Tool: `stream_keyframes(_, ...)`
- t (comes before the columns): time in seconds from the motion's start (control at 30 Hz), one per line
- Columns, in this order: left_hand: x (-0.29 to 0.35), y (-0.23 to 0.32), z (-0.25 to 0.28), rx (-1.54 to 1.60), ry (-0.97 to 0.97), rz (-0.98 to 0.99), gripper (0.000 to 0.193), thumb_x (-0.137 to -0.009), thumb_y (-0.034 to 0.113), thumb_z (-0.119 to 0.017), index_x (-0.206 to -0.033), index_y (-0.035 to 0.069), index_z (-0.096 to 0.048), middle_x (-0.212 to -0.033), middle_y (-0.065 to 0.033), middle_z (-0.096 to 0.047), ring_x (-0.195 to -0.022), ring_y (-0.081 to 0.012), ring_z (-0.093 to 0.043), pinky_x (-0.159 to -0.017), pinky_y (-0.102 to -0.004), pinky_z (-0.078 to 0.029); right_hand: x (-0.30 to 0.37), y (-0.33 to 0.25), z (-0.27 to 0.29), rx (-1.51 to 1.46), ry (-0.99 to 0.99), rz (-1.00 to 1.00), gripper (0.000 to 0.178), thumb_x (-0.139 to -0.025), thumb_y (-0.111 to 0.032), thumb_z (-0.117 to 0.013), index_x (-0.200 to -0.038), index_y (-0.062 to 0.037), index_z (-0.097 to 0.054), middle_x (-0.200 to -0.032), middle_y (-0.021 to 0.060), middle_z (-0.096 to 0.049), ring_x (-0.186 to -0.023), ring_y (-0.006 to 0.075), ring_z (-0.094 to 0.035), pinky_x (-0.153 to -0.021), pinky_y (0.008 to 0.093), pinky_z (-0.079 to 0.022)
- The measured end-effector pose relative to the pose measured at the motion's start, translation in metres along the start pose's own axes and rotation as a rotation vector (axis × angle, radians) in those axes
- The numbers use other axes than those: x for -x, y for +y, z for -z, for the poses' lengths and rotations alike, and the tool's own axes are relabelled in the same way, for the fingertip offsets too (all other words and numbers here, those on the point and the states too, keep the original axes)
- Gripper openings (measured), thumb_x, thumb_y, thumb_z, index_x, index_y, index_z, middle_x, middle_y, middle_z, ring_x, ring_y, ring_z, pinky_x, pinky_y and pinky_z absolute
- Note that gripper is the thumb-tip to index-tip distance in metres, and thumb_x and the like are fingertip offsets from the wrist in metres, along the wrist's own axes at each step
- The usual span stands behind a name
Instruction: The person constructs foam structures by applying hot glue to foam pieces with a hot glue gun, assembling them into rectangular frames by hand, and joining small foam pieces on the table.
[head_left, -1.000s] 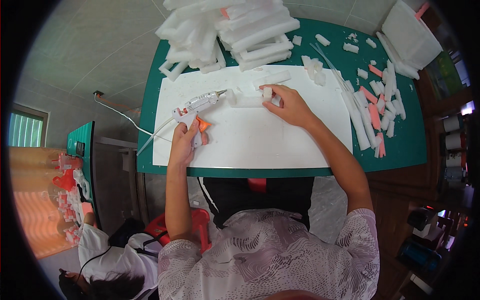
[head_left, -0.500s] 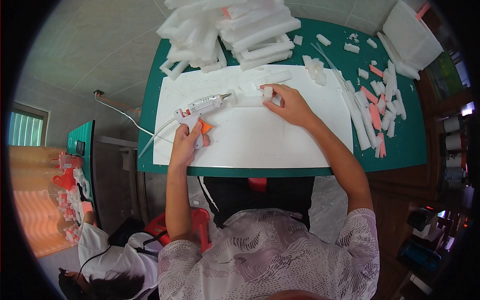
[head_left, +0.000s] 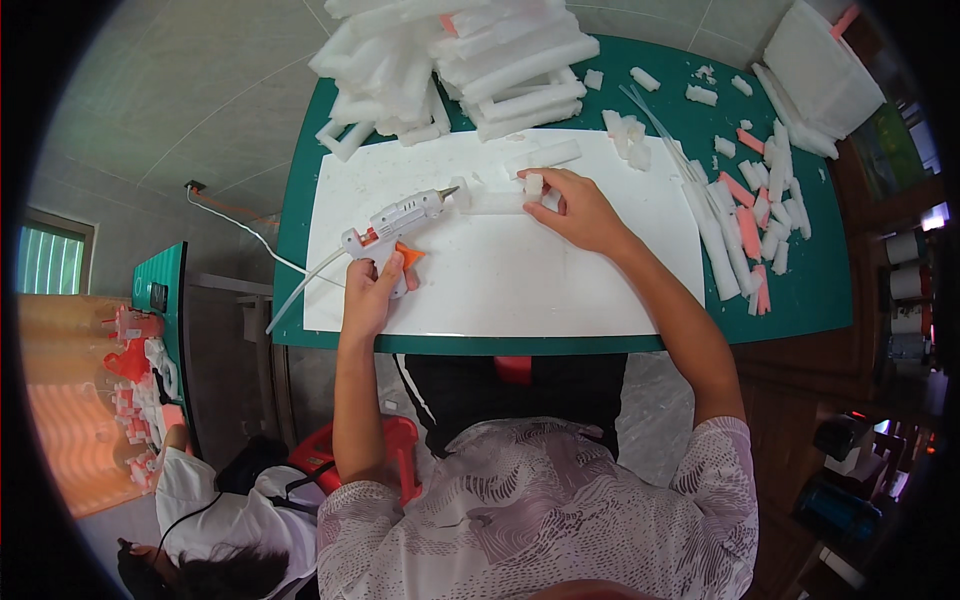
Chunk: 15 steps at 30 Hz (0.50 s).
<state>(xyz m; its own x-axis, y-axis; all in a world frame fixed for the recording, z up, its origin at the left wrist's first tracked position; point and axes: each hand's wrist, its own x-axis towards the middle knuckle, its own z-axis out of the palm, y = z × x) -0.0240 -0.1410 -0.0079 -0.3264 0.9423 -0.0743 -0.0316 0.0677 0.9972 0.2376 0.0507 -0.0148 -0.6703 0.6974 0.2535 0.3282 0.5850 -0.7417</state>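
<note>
My left hand (head_left: 372, 290) is wrapped round the handle of a white hot glue gun (head_left: 405, 218) with an orange trigger. Its metal nozzle points up and right, close to the left end of a white foam strip (head_left: 497, 203) lying on the white board (head_left: 480, 290). A short foam piece (head_left: 461, 194) stands at that left end. At the strip's right end, my right hand (head_left: 580, 208) pinches a small white foam block (head_left: 534, 185) between thumb and fingers. Another foam strip (head_left: 550, 155) lies just beyond.
White foam frames (head_left: 520, 75) are piled at the far edge of the green table (head_left: 800, 290). White and pink foam offcuts (head_left: 750, 232) lie on the right, beside long clear glue sticks (head_left: 650, 115). A person in white (head_left: 230, 500) sits at lower left, near a red stool (head_left: 400, 455).
The rear of the glue gun and the stick or cord behind it have shifted slightly left and down. My right hand stays at the strip's right end.
</note>
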Motion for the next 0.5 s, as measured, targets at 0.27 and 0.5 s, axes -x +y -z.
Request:
stream_keyframes(0.27, -0.001, 0.013, -0.002, 0.005, 0.106, 0.101, 0.021, -0.096, 0.014, -0.056, -0.101, -0.006, -0.055, -0.089, -0.0103, -0.060, -0.069, -0.0152, -0.060, -0.061, -0.0301, -0.051, 0.001, -0.002, 0.001, -0.002, 0.002, -0.015, 0.042, -0.086, -0.026, -0.069, -0.126, -0.0139, -0.063, -0.093, 0.0074, -0.062, -0.062, 0.0123, -0.046, -0.057, 0.0233, -0.041)
stream_keyframes(0.5, -0.007, 0.006, -0.001, 0.046, 0.123, 0.091, 0.020, -0.097, 0.013, -0.056, -0.100, -0.007, -0.055, -0.086, -0.0106, -0.061, -0.067, -0.0161, -0.060, -0.060, -0.0302, -0.050, 0.001, -0.002, 0.001, 0.000, 0.004, -0.001, 0.041, -0.086, -0.026, -0.069, -0.125, -0.0137, -0.063, -0.091, 0.0068, -0.061, -0.062, 0.0125, -0.045, -0.057, 0.0235, -0.041)
